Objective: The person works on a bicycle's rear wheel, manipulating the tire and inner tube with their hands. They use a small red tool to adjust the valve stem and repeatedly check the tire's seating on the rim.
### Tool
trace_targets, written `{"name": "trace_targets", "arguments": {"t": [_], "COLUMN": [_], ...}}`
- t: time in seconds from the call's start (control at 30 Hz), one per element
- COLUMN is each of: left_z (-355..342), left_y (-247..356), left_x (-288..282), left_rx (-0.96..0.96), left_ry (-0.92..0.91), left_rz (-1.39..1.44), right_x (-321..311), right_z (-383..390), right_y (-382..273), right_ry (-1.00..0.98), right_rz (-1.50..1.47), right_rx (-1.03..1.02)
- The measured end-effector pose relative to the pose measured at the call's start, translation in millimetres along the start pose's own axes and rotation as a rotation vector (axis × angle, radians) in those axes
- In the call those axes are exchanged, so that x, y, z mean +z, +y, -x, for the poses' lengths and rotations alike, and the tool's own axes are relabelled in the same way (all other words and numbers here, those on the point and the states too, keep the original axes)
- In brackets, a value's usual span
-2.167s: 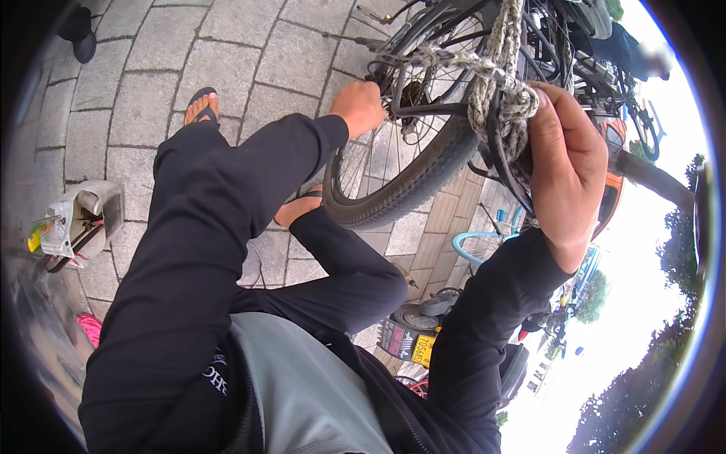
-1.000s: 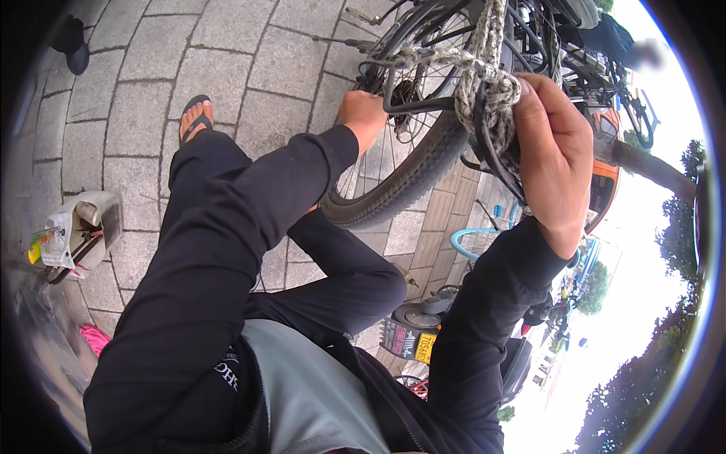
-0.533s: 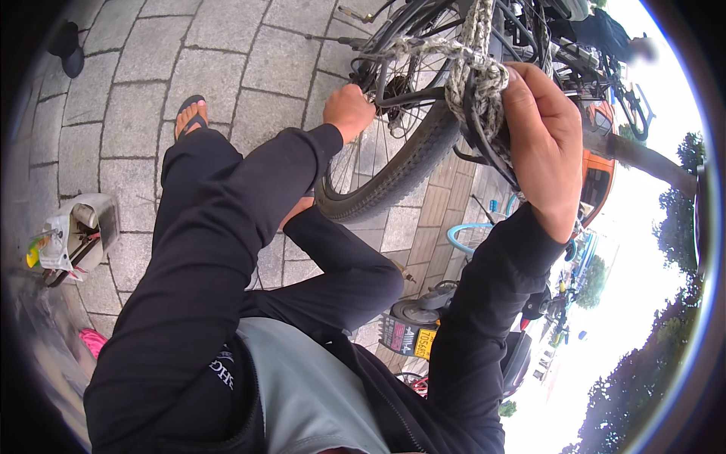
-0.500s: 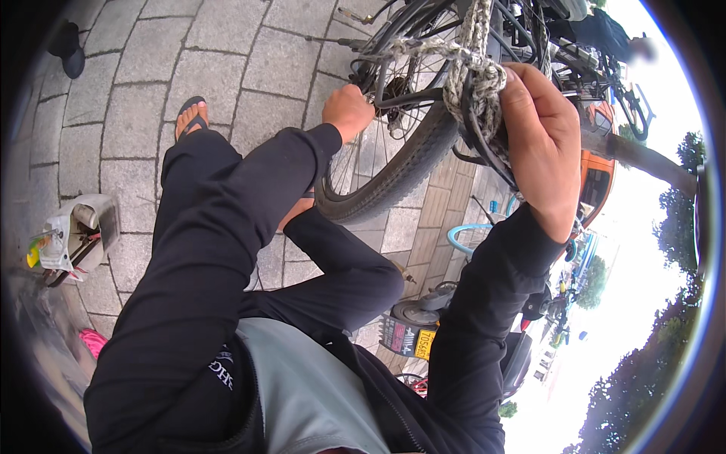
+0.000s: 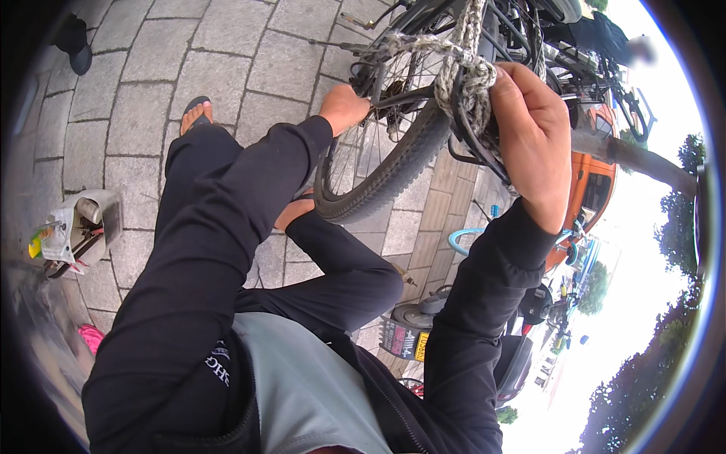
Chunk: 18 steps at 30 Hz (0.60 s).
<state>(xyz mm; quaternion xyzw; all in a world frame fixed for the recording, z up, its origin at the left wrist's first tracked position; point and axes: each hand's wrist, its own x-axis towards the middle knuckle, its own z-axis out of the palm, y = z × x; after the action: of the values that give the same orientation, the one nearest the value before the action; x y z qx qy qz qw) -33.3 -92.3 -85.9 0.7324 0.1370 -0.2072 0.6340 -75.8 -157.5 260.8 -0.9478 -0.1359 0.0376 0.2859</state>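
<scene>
A bicycle with a black knobbly tyre (image 5: 386,178) stands in front of me, its spokes and hub showing behind the frame bars. My left hand (image 5: 344,108) is closed in a fist beside the left side of the wheel; what its fingers grip is hidden. Grey-white braided rope (image 5: 475,85) is knotted around black bars above the tyre. At that knot, my right hand (image 5: 533,136) has thumb and fingers pinched on the rope, close to a black curved bar (image 5: 470,140).
At left, a whitish open container (image 5: 106,227) holds tools and other items. Stone paving (image 5: 136,121) covers the ground. A dark shoe (image 5: 79,59) shows at the far left. Parked scooters, a blue-rimmed wheel (image 5: 461,240), an orange vehicle (image 5: 586,185) and a tree trunk (image 5: 643,157) lie to the right.
The view has shifted slightly. Both hands keep nearly the same places on the bicycle, the left fist by the wheel and the right at the rope knot.
</scene>
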Motion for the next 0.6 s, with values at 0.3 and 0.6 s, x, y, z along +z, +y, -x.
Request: {"name": "trace_targets", "arguments": {"t": [0.3, 0.6], "left_z": [6, 11], "left_y": [-12, 2], "left_x": [-8, 2], "left_rx": [0.24, -0.036], "left_ry": [0.169, -0.015], "left_rz": [-0.37, 0.317], "right_x": [-2, 1], "right_z": [-1, 4], "right_y": [-1, -5], "right_ry": [-0.035, -0.006], "right_rz": [-0.003, -0.003], "right_rx": [-0.009, 0.005]}}
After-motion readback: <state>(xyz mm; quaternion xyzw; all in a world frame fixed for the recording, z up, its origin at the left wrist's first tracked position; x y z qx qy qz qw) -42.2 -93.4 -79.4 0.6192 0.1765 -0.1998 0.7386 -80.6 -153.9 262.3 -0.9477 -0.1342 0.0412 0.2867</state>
